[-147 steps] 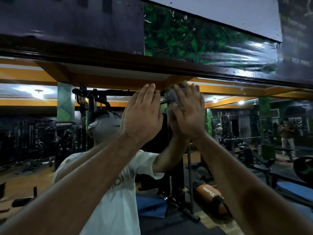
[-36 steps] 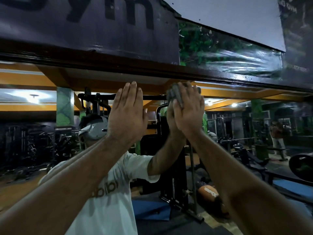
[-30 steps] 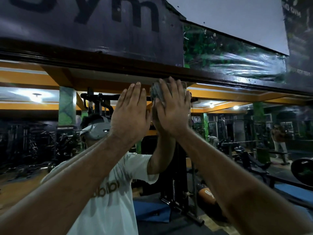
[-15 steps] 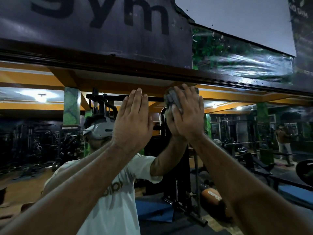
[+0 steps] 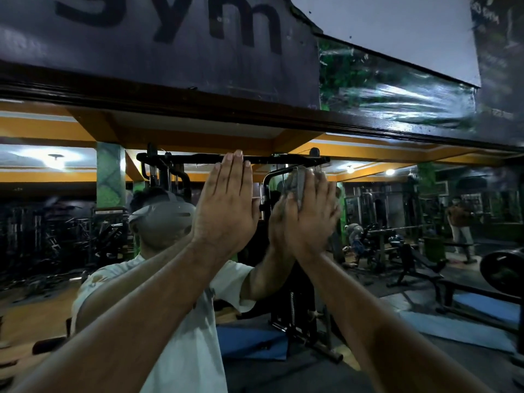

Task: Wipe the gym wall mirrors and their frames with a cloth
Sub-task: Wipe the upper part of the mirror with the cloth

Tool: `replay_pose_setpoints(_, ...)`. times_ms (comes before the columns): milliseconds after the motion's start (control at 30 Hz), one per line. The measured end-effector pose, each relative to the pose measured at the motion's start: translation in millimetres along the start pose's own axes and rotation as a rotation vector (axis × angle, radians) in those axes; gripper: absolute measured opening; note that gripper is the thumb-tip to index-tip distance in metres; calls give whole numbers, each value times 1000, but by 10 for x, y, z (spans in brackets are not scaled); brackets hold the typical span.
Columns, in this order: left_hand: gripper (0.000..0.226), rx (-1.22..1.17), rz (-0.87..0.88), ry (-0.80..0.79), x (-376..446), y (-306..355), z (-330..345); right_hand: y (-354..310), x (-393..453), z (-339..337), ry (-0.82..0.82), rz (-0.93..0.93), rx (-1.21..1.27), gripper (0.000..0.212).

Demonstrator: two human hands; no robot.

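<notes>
Both arms are reaching up to the large wall mirror (image 5: 85, 222), below its dark brown wooden top frame (image 5: 198, 109). The right hand (image 5: 309, 219) is pressing a crumpled grey cloth (image 5: 296, 185) flat against the glass. The fingers are lying nearly straight over the cloth, so the grip is a flat press, not a closed fist; whether the thumb is pinching the cloth cannot be determined. The cloth is sitting between the palm and the glass, with its upper left part showing above the fingers, near the frame but not touching it. The left hand (image 5: 226, 205) is lying open just beside the right, fingers straight and together against the mirror, holding nothing. The two hands are not touching. The glass is reflecting a black multi-station weight machine (image 5: 286, 279).
</notes>
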State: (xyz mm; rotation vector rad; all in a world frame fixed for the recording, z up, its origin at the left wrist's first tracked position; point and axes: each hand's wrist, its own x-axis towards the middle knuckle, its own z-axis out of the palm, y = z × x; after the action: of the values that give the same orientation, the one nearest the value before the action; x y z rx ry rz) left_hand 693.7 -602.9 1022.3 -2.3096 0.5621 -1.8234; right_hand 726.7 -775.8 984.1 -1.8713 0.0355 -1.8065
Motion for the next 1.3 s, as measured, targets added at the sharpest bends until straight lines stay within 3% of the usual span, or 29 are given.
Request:
replay_pose_setpoints(100,70,18,12,-8,-2,-17,-13,18,-110,-35,-60,-331,6,68)
replay_pose_setpoints(167,70,25,11,-2,-7,-10,-27,156,-47,-43,-45,-390,-22,63)
replay_pose_setpoints(300,71,34,-23,-36,1,47,-28,42,149,-7,56,30,4,65)
replay_pose_setpoints(333,72,37,-23,-47,4,52,-44,-64,142,8,42,42,15,68)
replay_pose_setpoints(533,71,-78,6,-30,26,-69,-249,59,130,-16,-120,-623,11,62)
replay_pose_setpoints(600,68,-62,3,-17,54,-113,-288,163,289,-14,-51,-539,-1,62)
replay_pose_setpoints(700,72,23,-12,-62,87,-80,-235,-44,395,23,13,-171,27,68)
replay_pose_setpoints(733,73,34,-18,-68,89,-58,-212,-162,366,35,-18,-178,22,69)
replay_pose_setpoints(833,76,23,-27,-66,82,-50,-175,-246,249,69,-123,-540,32,65)
replay_pose_setpoints(900,73,20,-7,-56,79,-96,-178,-119,347,45,-139,-648,24,65)
replay_pose_setpoints(1067,74,-20,50,-103,97,-225,-316,-215,666,25,-30,-210,32,67)
replay_pose_setpoints(1133,70,-37,37,-56,119,-269,-378,-408,603,43,-73,-295,56,66)
replay_pose_setpoints(1233,67,-3,-23,2,128,-353,-384,-418,462,63,-165,-611,34,65)
replay_pose_setpoints(1300,71,28,-27,-52,119,-407,-374,-317,526,58,-141,-606,15,64)
